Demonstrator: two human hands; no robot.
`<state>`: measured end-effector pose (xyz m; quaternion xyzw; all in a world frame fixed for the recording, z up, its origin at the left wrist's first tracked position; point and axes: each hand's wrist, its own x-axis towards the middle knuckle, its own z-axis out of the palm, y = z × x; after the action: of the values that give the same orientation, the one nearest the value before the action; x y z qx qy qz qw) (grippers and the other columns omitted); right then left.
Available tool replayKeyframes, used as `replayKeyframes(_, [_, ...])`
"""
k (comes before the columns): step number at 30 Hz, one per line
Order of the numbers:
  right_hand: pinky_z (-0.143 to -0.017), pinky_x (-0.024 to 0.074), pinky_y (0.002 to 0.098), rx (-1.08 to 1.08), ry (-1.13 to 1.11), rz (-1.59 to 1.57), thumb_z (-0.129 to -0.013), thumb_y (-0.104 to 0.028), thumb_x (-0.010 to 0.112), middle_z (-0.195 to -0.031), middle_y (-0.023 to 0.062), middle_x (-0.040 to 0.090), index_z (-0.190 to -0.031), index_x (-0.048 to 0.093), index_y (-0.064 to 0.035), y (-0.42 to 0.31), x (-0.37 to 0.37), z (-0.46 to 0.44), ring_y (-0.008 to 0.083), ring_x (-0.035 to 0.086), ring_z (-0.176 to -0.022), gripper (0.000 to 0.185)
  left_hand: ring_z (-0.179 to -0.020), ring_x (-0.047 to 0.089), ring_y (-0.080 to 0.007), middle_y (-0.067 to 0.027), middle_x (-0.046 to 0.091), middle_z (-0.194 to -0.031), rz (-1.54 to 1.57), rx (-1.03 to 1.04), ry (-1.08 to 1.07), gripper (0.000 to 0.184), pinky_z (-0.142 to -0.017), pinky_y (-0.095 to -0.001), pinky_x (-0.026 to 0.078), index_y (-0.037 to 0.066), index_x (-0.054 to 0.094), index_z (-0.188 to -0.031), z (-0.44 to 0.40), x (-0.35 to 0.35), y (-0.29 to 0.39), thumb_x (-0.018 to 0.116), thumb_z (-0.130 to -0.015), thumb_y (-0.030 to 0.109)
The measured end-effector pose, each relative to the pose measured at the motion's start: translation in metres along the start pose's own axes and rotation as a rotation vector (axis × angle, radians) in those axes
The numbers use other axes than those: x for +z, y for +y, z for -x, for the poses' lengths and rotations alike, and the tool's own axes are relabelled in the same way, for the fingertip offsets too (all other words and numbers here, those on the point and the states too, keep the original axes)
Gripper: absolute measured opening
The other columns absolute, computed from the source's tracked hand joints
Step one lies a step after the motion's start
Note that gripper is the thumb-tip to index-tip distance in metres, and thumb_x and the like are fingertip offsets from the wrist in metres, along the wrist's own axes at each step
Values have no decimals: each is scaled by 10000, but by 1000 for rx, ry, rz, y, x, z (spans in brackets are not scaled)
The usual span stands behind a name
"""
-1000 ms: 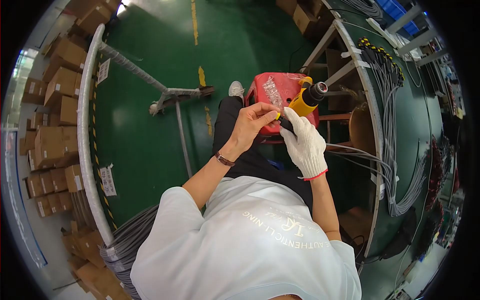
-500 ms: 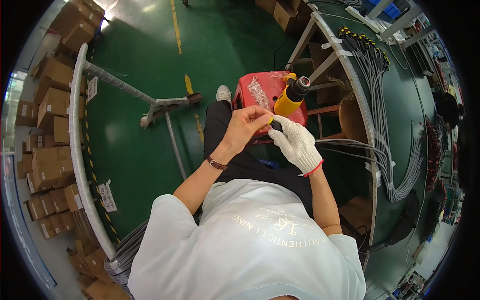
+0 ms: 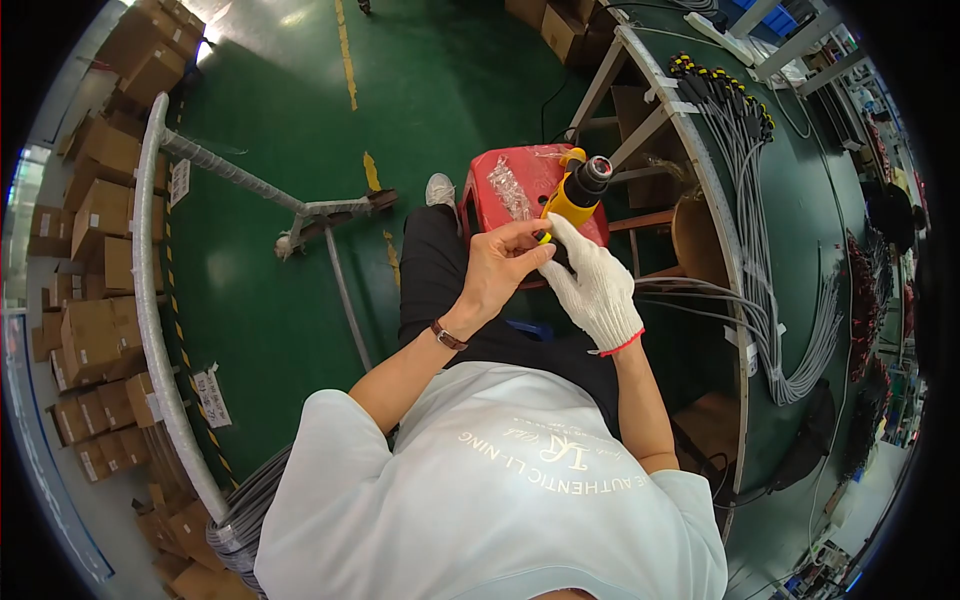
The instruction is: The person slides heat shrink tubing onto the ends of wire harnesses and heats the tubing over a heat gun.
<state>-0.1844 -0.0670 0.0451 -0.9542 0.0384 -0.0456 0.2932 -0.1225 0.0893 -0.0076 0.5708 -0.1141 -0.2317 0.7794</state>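
Note:
My bare left hand (image 3: pixel 492 268), with a watch on its wrist, pinches the yellow-ringed end of a small black connector (image 3: pixel 544 238) between thumb and fingers. From the other side, my right hand (image 3: pixel 592 285) in a white knitted glove grips the connector's black body, which its fingers partly cover. Grey cables (image 3: pixel 690 288) run from behind the glove toward the table; the join to the connector is hidden. Just beyond my hands, a yellow heat gun (image 3: pixel 573 198) stands nozzle up on a red plastic stool (image 3: pixel 490 190).
On the right, a green-topped table (image 3: pixel 800 220) carries a bundle of grey cables with yellow-black connectors (image 3: pixel 722 90). A wrapped metal frame (image 3: pixel 150 290) stands at left, before stacked cardboard boxes (image 3: pixel 100 325). Coiled grey cables (image 3: pixel 250 515) hang at its lower end.
My left hand has turned, its fingers now reaching over the connector's yellow end. The right glove has opened slightly around the connector, its fingers pointing further up. The view has shifted slightly.

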Motion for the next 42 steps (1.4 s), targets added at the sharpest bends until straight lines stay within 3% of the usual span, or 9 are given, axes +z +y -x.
replayKeyframes(5, [-711,531,384,18,237,-299,-872,-185,724,-912,111,717,-1142,678,-121,32,9,17,309,699,-850,280,-841,654,-67,-47,727,-932,66,43,137,377,-801,-216,523,-14,674,-1253,-12,-2,-6,749,-883,-9])
replayKeyframes(13, [-647,518,418,-55,420,42,-831,-127,722,-851,92,668,-996,675,-131,14,13,16,323,668,-757,172,-842,650,-66,-41,727,-949,75,45,105,360,-810,-227,517,3,677,-1243,-10,4,-7,743,-889,-11])
replayKeyframes(25, [-545,472,318,-235,457,-29,-821,-49,707,-714,74,636,-972,689,-66,25,5,13,210,577,-543,153,-915,664,-102,-62,718,-1062,39,32,-141,379,-856,-252,519,46,632,-1272,-14,-15,3,728,-906,25])
replayKeyframes(28, [-547,447,273,56,379,-275,-861,-62,675,-694,44,623,-962,698,-31,18,-11,7,110,545,-549,107,-973,660,-112,-74,707,-1114,-74,22,-123,374,-885,-262,516,46,635,-1267,-21,-28,0,743,-913,104])
replayKeyframes(31, [-553,413,221,256,350,-612,-905,-85,647,-740,-32,625,-946,703,23,24,-35,-12,26,502,-618,128,-1051,656,-186,-90,705,-1109,-585,-41,-37,423,-944,-323,498,53,639,-1269,-32,-69,-28,759,-900,221])
replayKeyframes(33, [-502,343,189,418,299,-824,-908,-68,640,-711,-34,610,-947,718,28,35,-47,-29,8,467,-575,130,-1125,614,-324,-133,677,-1141,-1125,182,-53,469,-985,-426,467,50,657,-1224,-34,-115,-67,747,-875,351])
replayKeyframes(36, [-430,246,182,522,144,-1090,-914,-95,639,-620,-63,478,-966,697,56,55,-60,-43,0,348,-474,170,-1298,482,-311,-129,611,-1289,-1442,354,-258,433,-1078,-459,360,64,685,-1168,-2,-178,-119,656,-914,413])
replayKeyframes(38, [-400,201,194,580,86,-1106,-938,-131,616,-570,-93,357,-992,674,73,62,-61,-54,7,265,-429,218,-1296,487,-313,-133,611,-1299,-1388,421,-248,413,-1085,-468,352,68,686,-1170,6,-189,-123,634,-925,396])
replayKeyframes(42, [-373,196,199,693,-20,-1162,-954,-168,595,-544,-94,321,-994,650,55,62,-61,-65,24,226,-400,233,-1303,491,-306,-107,623,-1292,-1336,387,-241,308,-1097,-467,339,100,698,-1160,3,-190,-122,608,-934,289])
